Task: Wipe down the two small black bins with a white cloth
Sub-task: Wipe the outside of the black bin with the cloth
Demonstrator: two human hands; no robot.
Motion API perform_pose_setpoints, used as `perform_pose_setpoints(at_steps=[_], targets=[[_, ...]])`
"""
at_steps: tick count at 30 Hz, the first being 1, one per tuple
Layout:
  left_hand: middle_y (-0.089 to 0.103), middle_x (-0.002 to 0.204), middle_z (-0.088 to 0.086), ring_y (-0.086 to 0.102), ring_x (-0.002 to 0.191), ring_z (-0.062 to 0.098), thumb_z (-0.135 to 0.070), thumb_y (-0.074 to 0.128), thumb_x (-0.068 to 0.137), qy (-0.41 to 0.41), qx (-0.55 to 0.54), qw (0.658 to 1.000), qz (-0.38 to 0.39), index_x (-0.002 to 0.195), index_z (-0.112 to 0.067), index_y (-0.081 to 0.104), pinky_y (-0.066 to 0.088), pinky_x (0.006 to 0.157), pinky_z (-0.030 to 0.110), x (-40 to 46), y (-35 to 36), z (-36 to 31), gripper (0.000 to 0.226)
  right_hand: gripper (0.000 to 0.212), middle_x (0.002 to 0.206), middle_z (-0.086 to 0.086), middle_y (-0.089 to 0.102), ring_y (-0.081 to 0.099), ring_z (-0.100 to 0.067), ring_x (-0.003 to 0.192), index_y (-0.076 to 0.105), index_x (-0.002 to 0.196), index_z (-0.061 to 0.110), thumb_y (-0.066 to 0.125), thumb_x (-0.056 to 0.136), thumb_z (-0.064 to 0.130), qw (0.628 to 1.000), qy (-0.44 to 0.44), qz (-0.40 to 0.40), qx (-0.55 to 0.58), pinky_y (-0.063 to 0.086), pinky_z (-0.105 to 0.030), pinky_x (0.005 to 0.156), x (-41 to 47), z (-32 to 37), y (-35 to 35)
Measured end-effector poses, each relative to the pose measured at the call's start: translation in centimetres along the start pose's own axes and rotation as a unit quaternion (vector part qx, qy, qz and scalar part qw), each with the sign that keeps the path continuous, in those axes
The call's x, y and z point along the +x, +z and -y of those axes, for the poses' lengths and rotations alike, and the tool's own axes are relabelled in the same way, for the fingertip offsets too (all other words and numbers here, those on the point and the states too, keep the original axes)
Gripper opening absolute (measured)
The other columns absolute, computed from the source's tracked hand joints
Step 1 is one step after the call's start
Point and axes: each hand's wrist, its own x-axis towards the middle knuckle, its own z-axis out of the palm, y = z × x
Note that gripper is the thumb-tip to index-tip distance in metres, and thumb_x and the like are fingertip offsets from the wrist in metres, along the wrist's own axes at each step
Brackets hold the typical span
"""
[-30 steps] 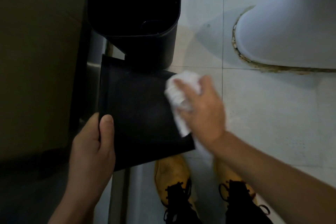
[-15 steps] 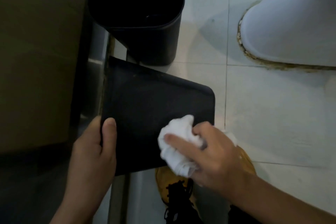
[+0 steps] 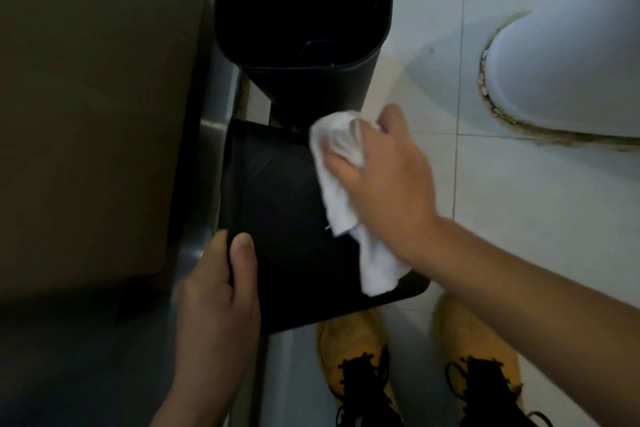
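Note:
A small black bin [image 3: 287, 218] lies tipped in front of me, one flat side facing up. My left hand [image 3: 218, 302] grips its near left edge, thumb on top. My right hand [image 3: 384, 180] presses a crumpled white cloth [image 3: 341, 180] against the bin's upper right part, and a tail of the cloth hangs down toward the near right corner. A second black bin [image 3: 304, 10] stands upright on the floor just beyond, its mouth open toward me.
A white toilet base [image 3: 568, 73] with a stained seal sits at the upper right on the pale tiled floor [image 3: 540, 218]. A brown cabinet side [image 3: 90, 107] fills the left, with a metal strip beside it. My yellow shoes [image 3: 353, 350] are below the bin.
My right hand has swept the cloth from the bin's near right corner up to its far right part. The bin has tilted slightly in my left hand, whose grip is the same.

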Motion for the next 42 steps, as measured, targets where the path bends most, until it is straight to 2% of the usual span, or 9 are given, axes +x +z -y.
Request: perform_pose_setpoints(at_steps=[7, 10, 16, 21, 26, 29, 32, 36, 42], targets=[[0.053, 0.065, 0.011, 0.049, 0.053, 0.03, -0.055, 0.032, 0.086, -0.032, -0.042, 0.999, 0.01, 0.073, -0.017, 0.052, 0.042, 0.046, 0.044, 0.2, -0.2, -0.6, 0.044, 0.029, 0.093, -0.004, 0.039, 0.052, -0.024, 0.067, 0.048, 0.078, 0.026, 0.058, 0.096, 0.047, 0.99, 0.121, -0.007, -0.073, 0.035, -0.03, 0.064, -0.1, -5.9, -3.4], [0.053, 0.068, 0.008, 0.046, 0.049, 0.02, -0.047, 0.035, 0.094, -0.014, -0.032, 0.999, 0.007, 0.072, -0.018, 0.05, 0.037, 0.046, 0.037, 0.3, 0.0, -0.1, 0.04, 0.02, 0.095, -0.004, 0.04, 0.047, -0.016, 0.067, 0.063, 0.093, 0.021, 0.065, 0.093, 0.041, 0.998, 0.006, -0.06, -0.028, 0.04, -0.029, 0.058, -2.1, -2.1, -2.9], [0.06, 0.071, 0.0, 0.053, 0.055, 0.017, -0.044, 0.035, 0.095, -0.001, -0.026, 1.0, -0.001, 0.075, -0.018, 0.054, 0.035, 0.045, 0.032, 0.2, -0.1, 0.5, 0.038, 0.042, 0.099, -0.015, 0.056, 0.055, -0.025, 0.079, 0.072, 0.119, 0.019, 0.059, 0.087, 0.043, 0.969, -0.246, 0.026, 0.012, 0.052, -0.04, 0.068, -3.1, 4.5, 0.1], [0.052, 0.069, 0.003, 0.046, 0.051, 0.019, -0.042, 0.036, 0.098, 0.015, 0.003, 1.0, -0.005, 0.068, -0.017, 0.044, 0.032, 0.045, 0.037, 0.2, 0.0, 0.3, 0.04, 0.047, 0.108, -0.007, 0.048, 0.054, -0.019, 0.08, 0.065, 0.126, 0.025, 0.058, 0.085, 0.045, 0.995, -0.097, 0.027, 0.007, 0.053, -0.034, 0.067, -1.9, 2.3, 0.5], [0.054, 0.068, 0.005, 0.044, 0.046, 0.013, -0.05, 0.033, 0.095, -0.022, -0.034, 0.999, 0.01, 0.069, -0.022, 0.049, 0.037, 0.044, 0.037, 0.1, 0.0, -0.3, 0.041, 0.023, 0.092, 0.0, 0.039, 0.052, -0.022, 0.068, 0.054, 0.08, 0.027, 0.06, 0.093, 0.045, 0.993, 0.1, 0.017, -0.056, 0.032, -0.029, 0.063, 0.5, -3.1, -1.8], [0.054, 0.069, 0.006, 0.044, 0.046, 0.012, -0.05, 0.034, 0.09, -0.025, -0.041, 0.999, 0.016, 0.071, -0.024, 0.05, 0.035, 0.041, 0.029, 0.2, -0.1, -0.4, 0.036, 0.026, 0.092, 0.002, 0.037, 0.048, -0.016, 0.065, 0.048, 0.08, 0.028, 0.063, 0.094, 0.044, 0.996, 0.056, -0.044, -0.05, 0.035, -0.027, 0.06, -1.4, -2.7, -3.0], [0.055, 0.071, 0.004, 0.048, 0.051, 0.018, -0.042, 0.036, 0.096, 0.008, -0.004, 1.0, 0.0, 0.07, -0.02, 0.047, 0.034, 0.042, 0.031, 0.3, 0.1, 0.1, 0.036, 0.027, 0.101, 0.0, 0.041, 0.047, -0.01, 0.076, 0.066, 0.117, 0.028, 0.065, 0.092, 0.04, 0.998, -0.052, -0.037, 0.015, 0.045, -0.022, 0.064, -4.3, 1.3, -2.1], [0.057, 0.071, -0.002, 0.051, 0.056, 0.018, -0.035, 0.038, 0.097, 0.012, -0.003, 1.0, -0.006, 0.073, -0.018, 0.049, 0.035, 0.047, 0.036, 0.1, -0.1, 0.5, 0.032, 0.044, 0.099, -0.016, 0.056, 0.055, -0.025, 0.081, 0.071, 0.122, 0.018, 0.06, 0.087, 0.042, 0.972, -0.233, 0.014, 0.012, 0.054, -0.04, 0.068, -3.9, 3.4, 0.4], [0.051, 0.066, 0.007, 0.044, 0.048, 0.023, -0.048, 0.035, 0.093, -0.003, -0.019, 1.0, 0.011, 0.07, -0.016, 0.047, 0.035, 0.044, 0.039, 0.3, -0.2, -0.2, 0.041, 0.037, 0.1, -0.009, 0.046, 0.044, -0.013, 0.074, 0.068, 0.117, 0.021, 0.063, 0.086, 0.04, 0.998, -0.055, -0.022, -0.035, 0.044, -0.026, 0.061, -1.3, -2.4, 0.2]])
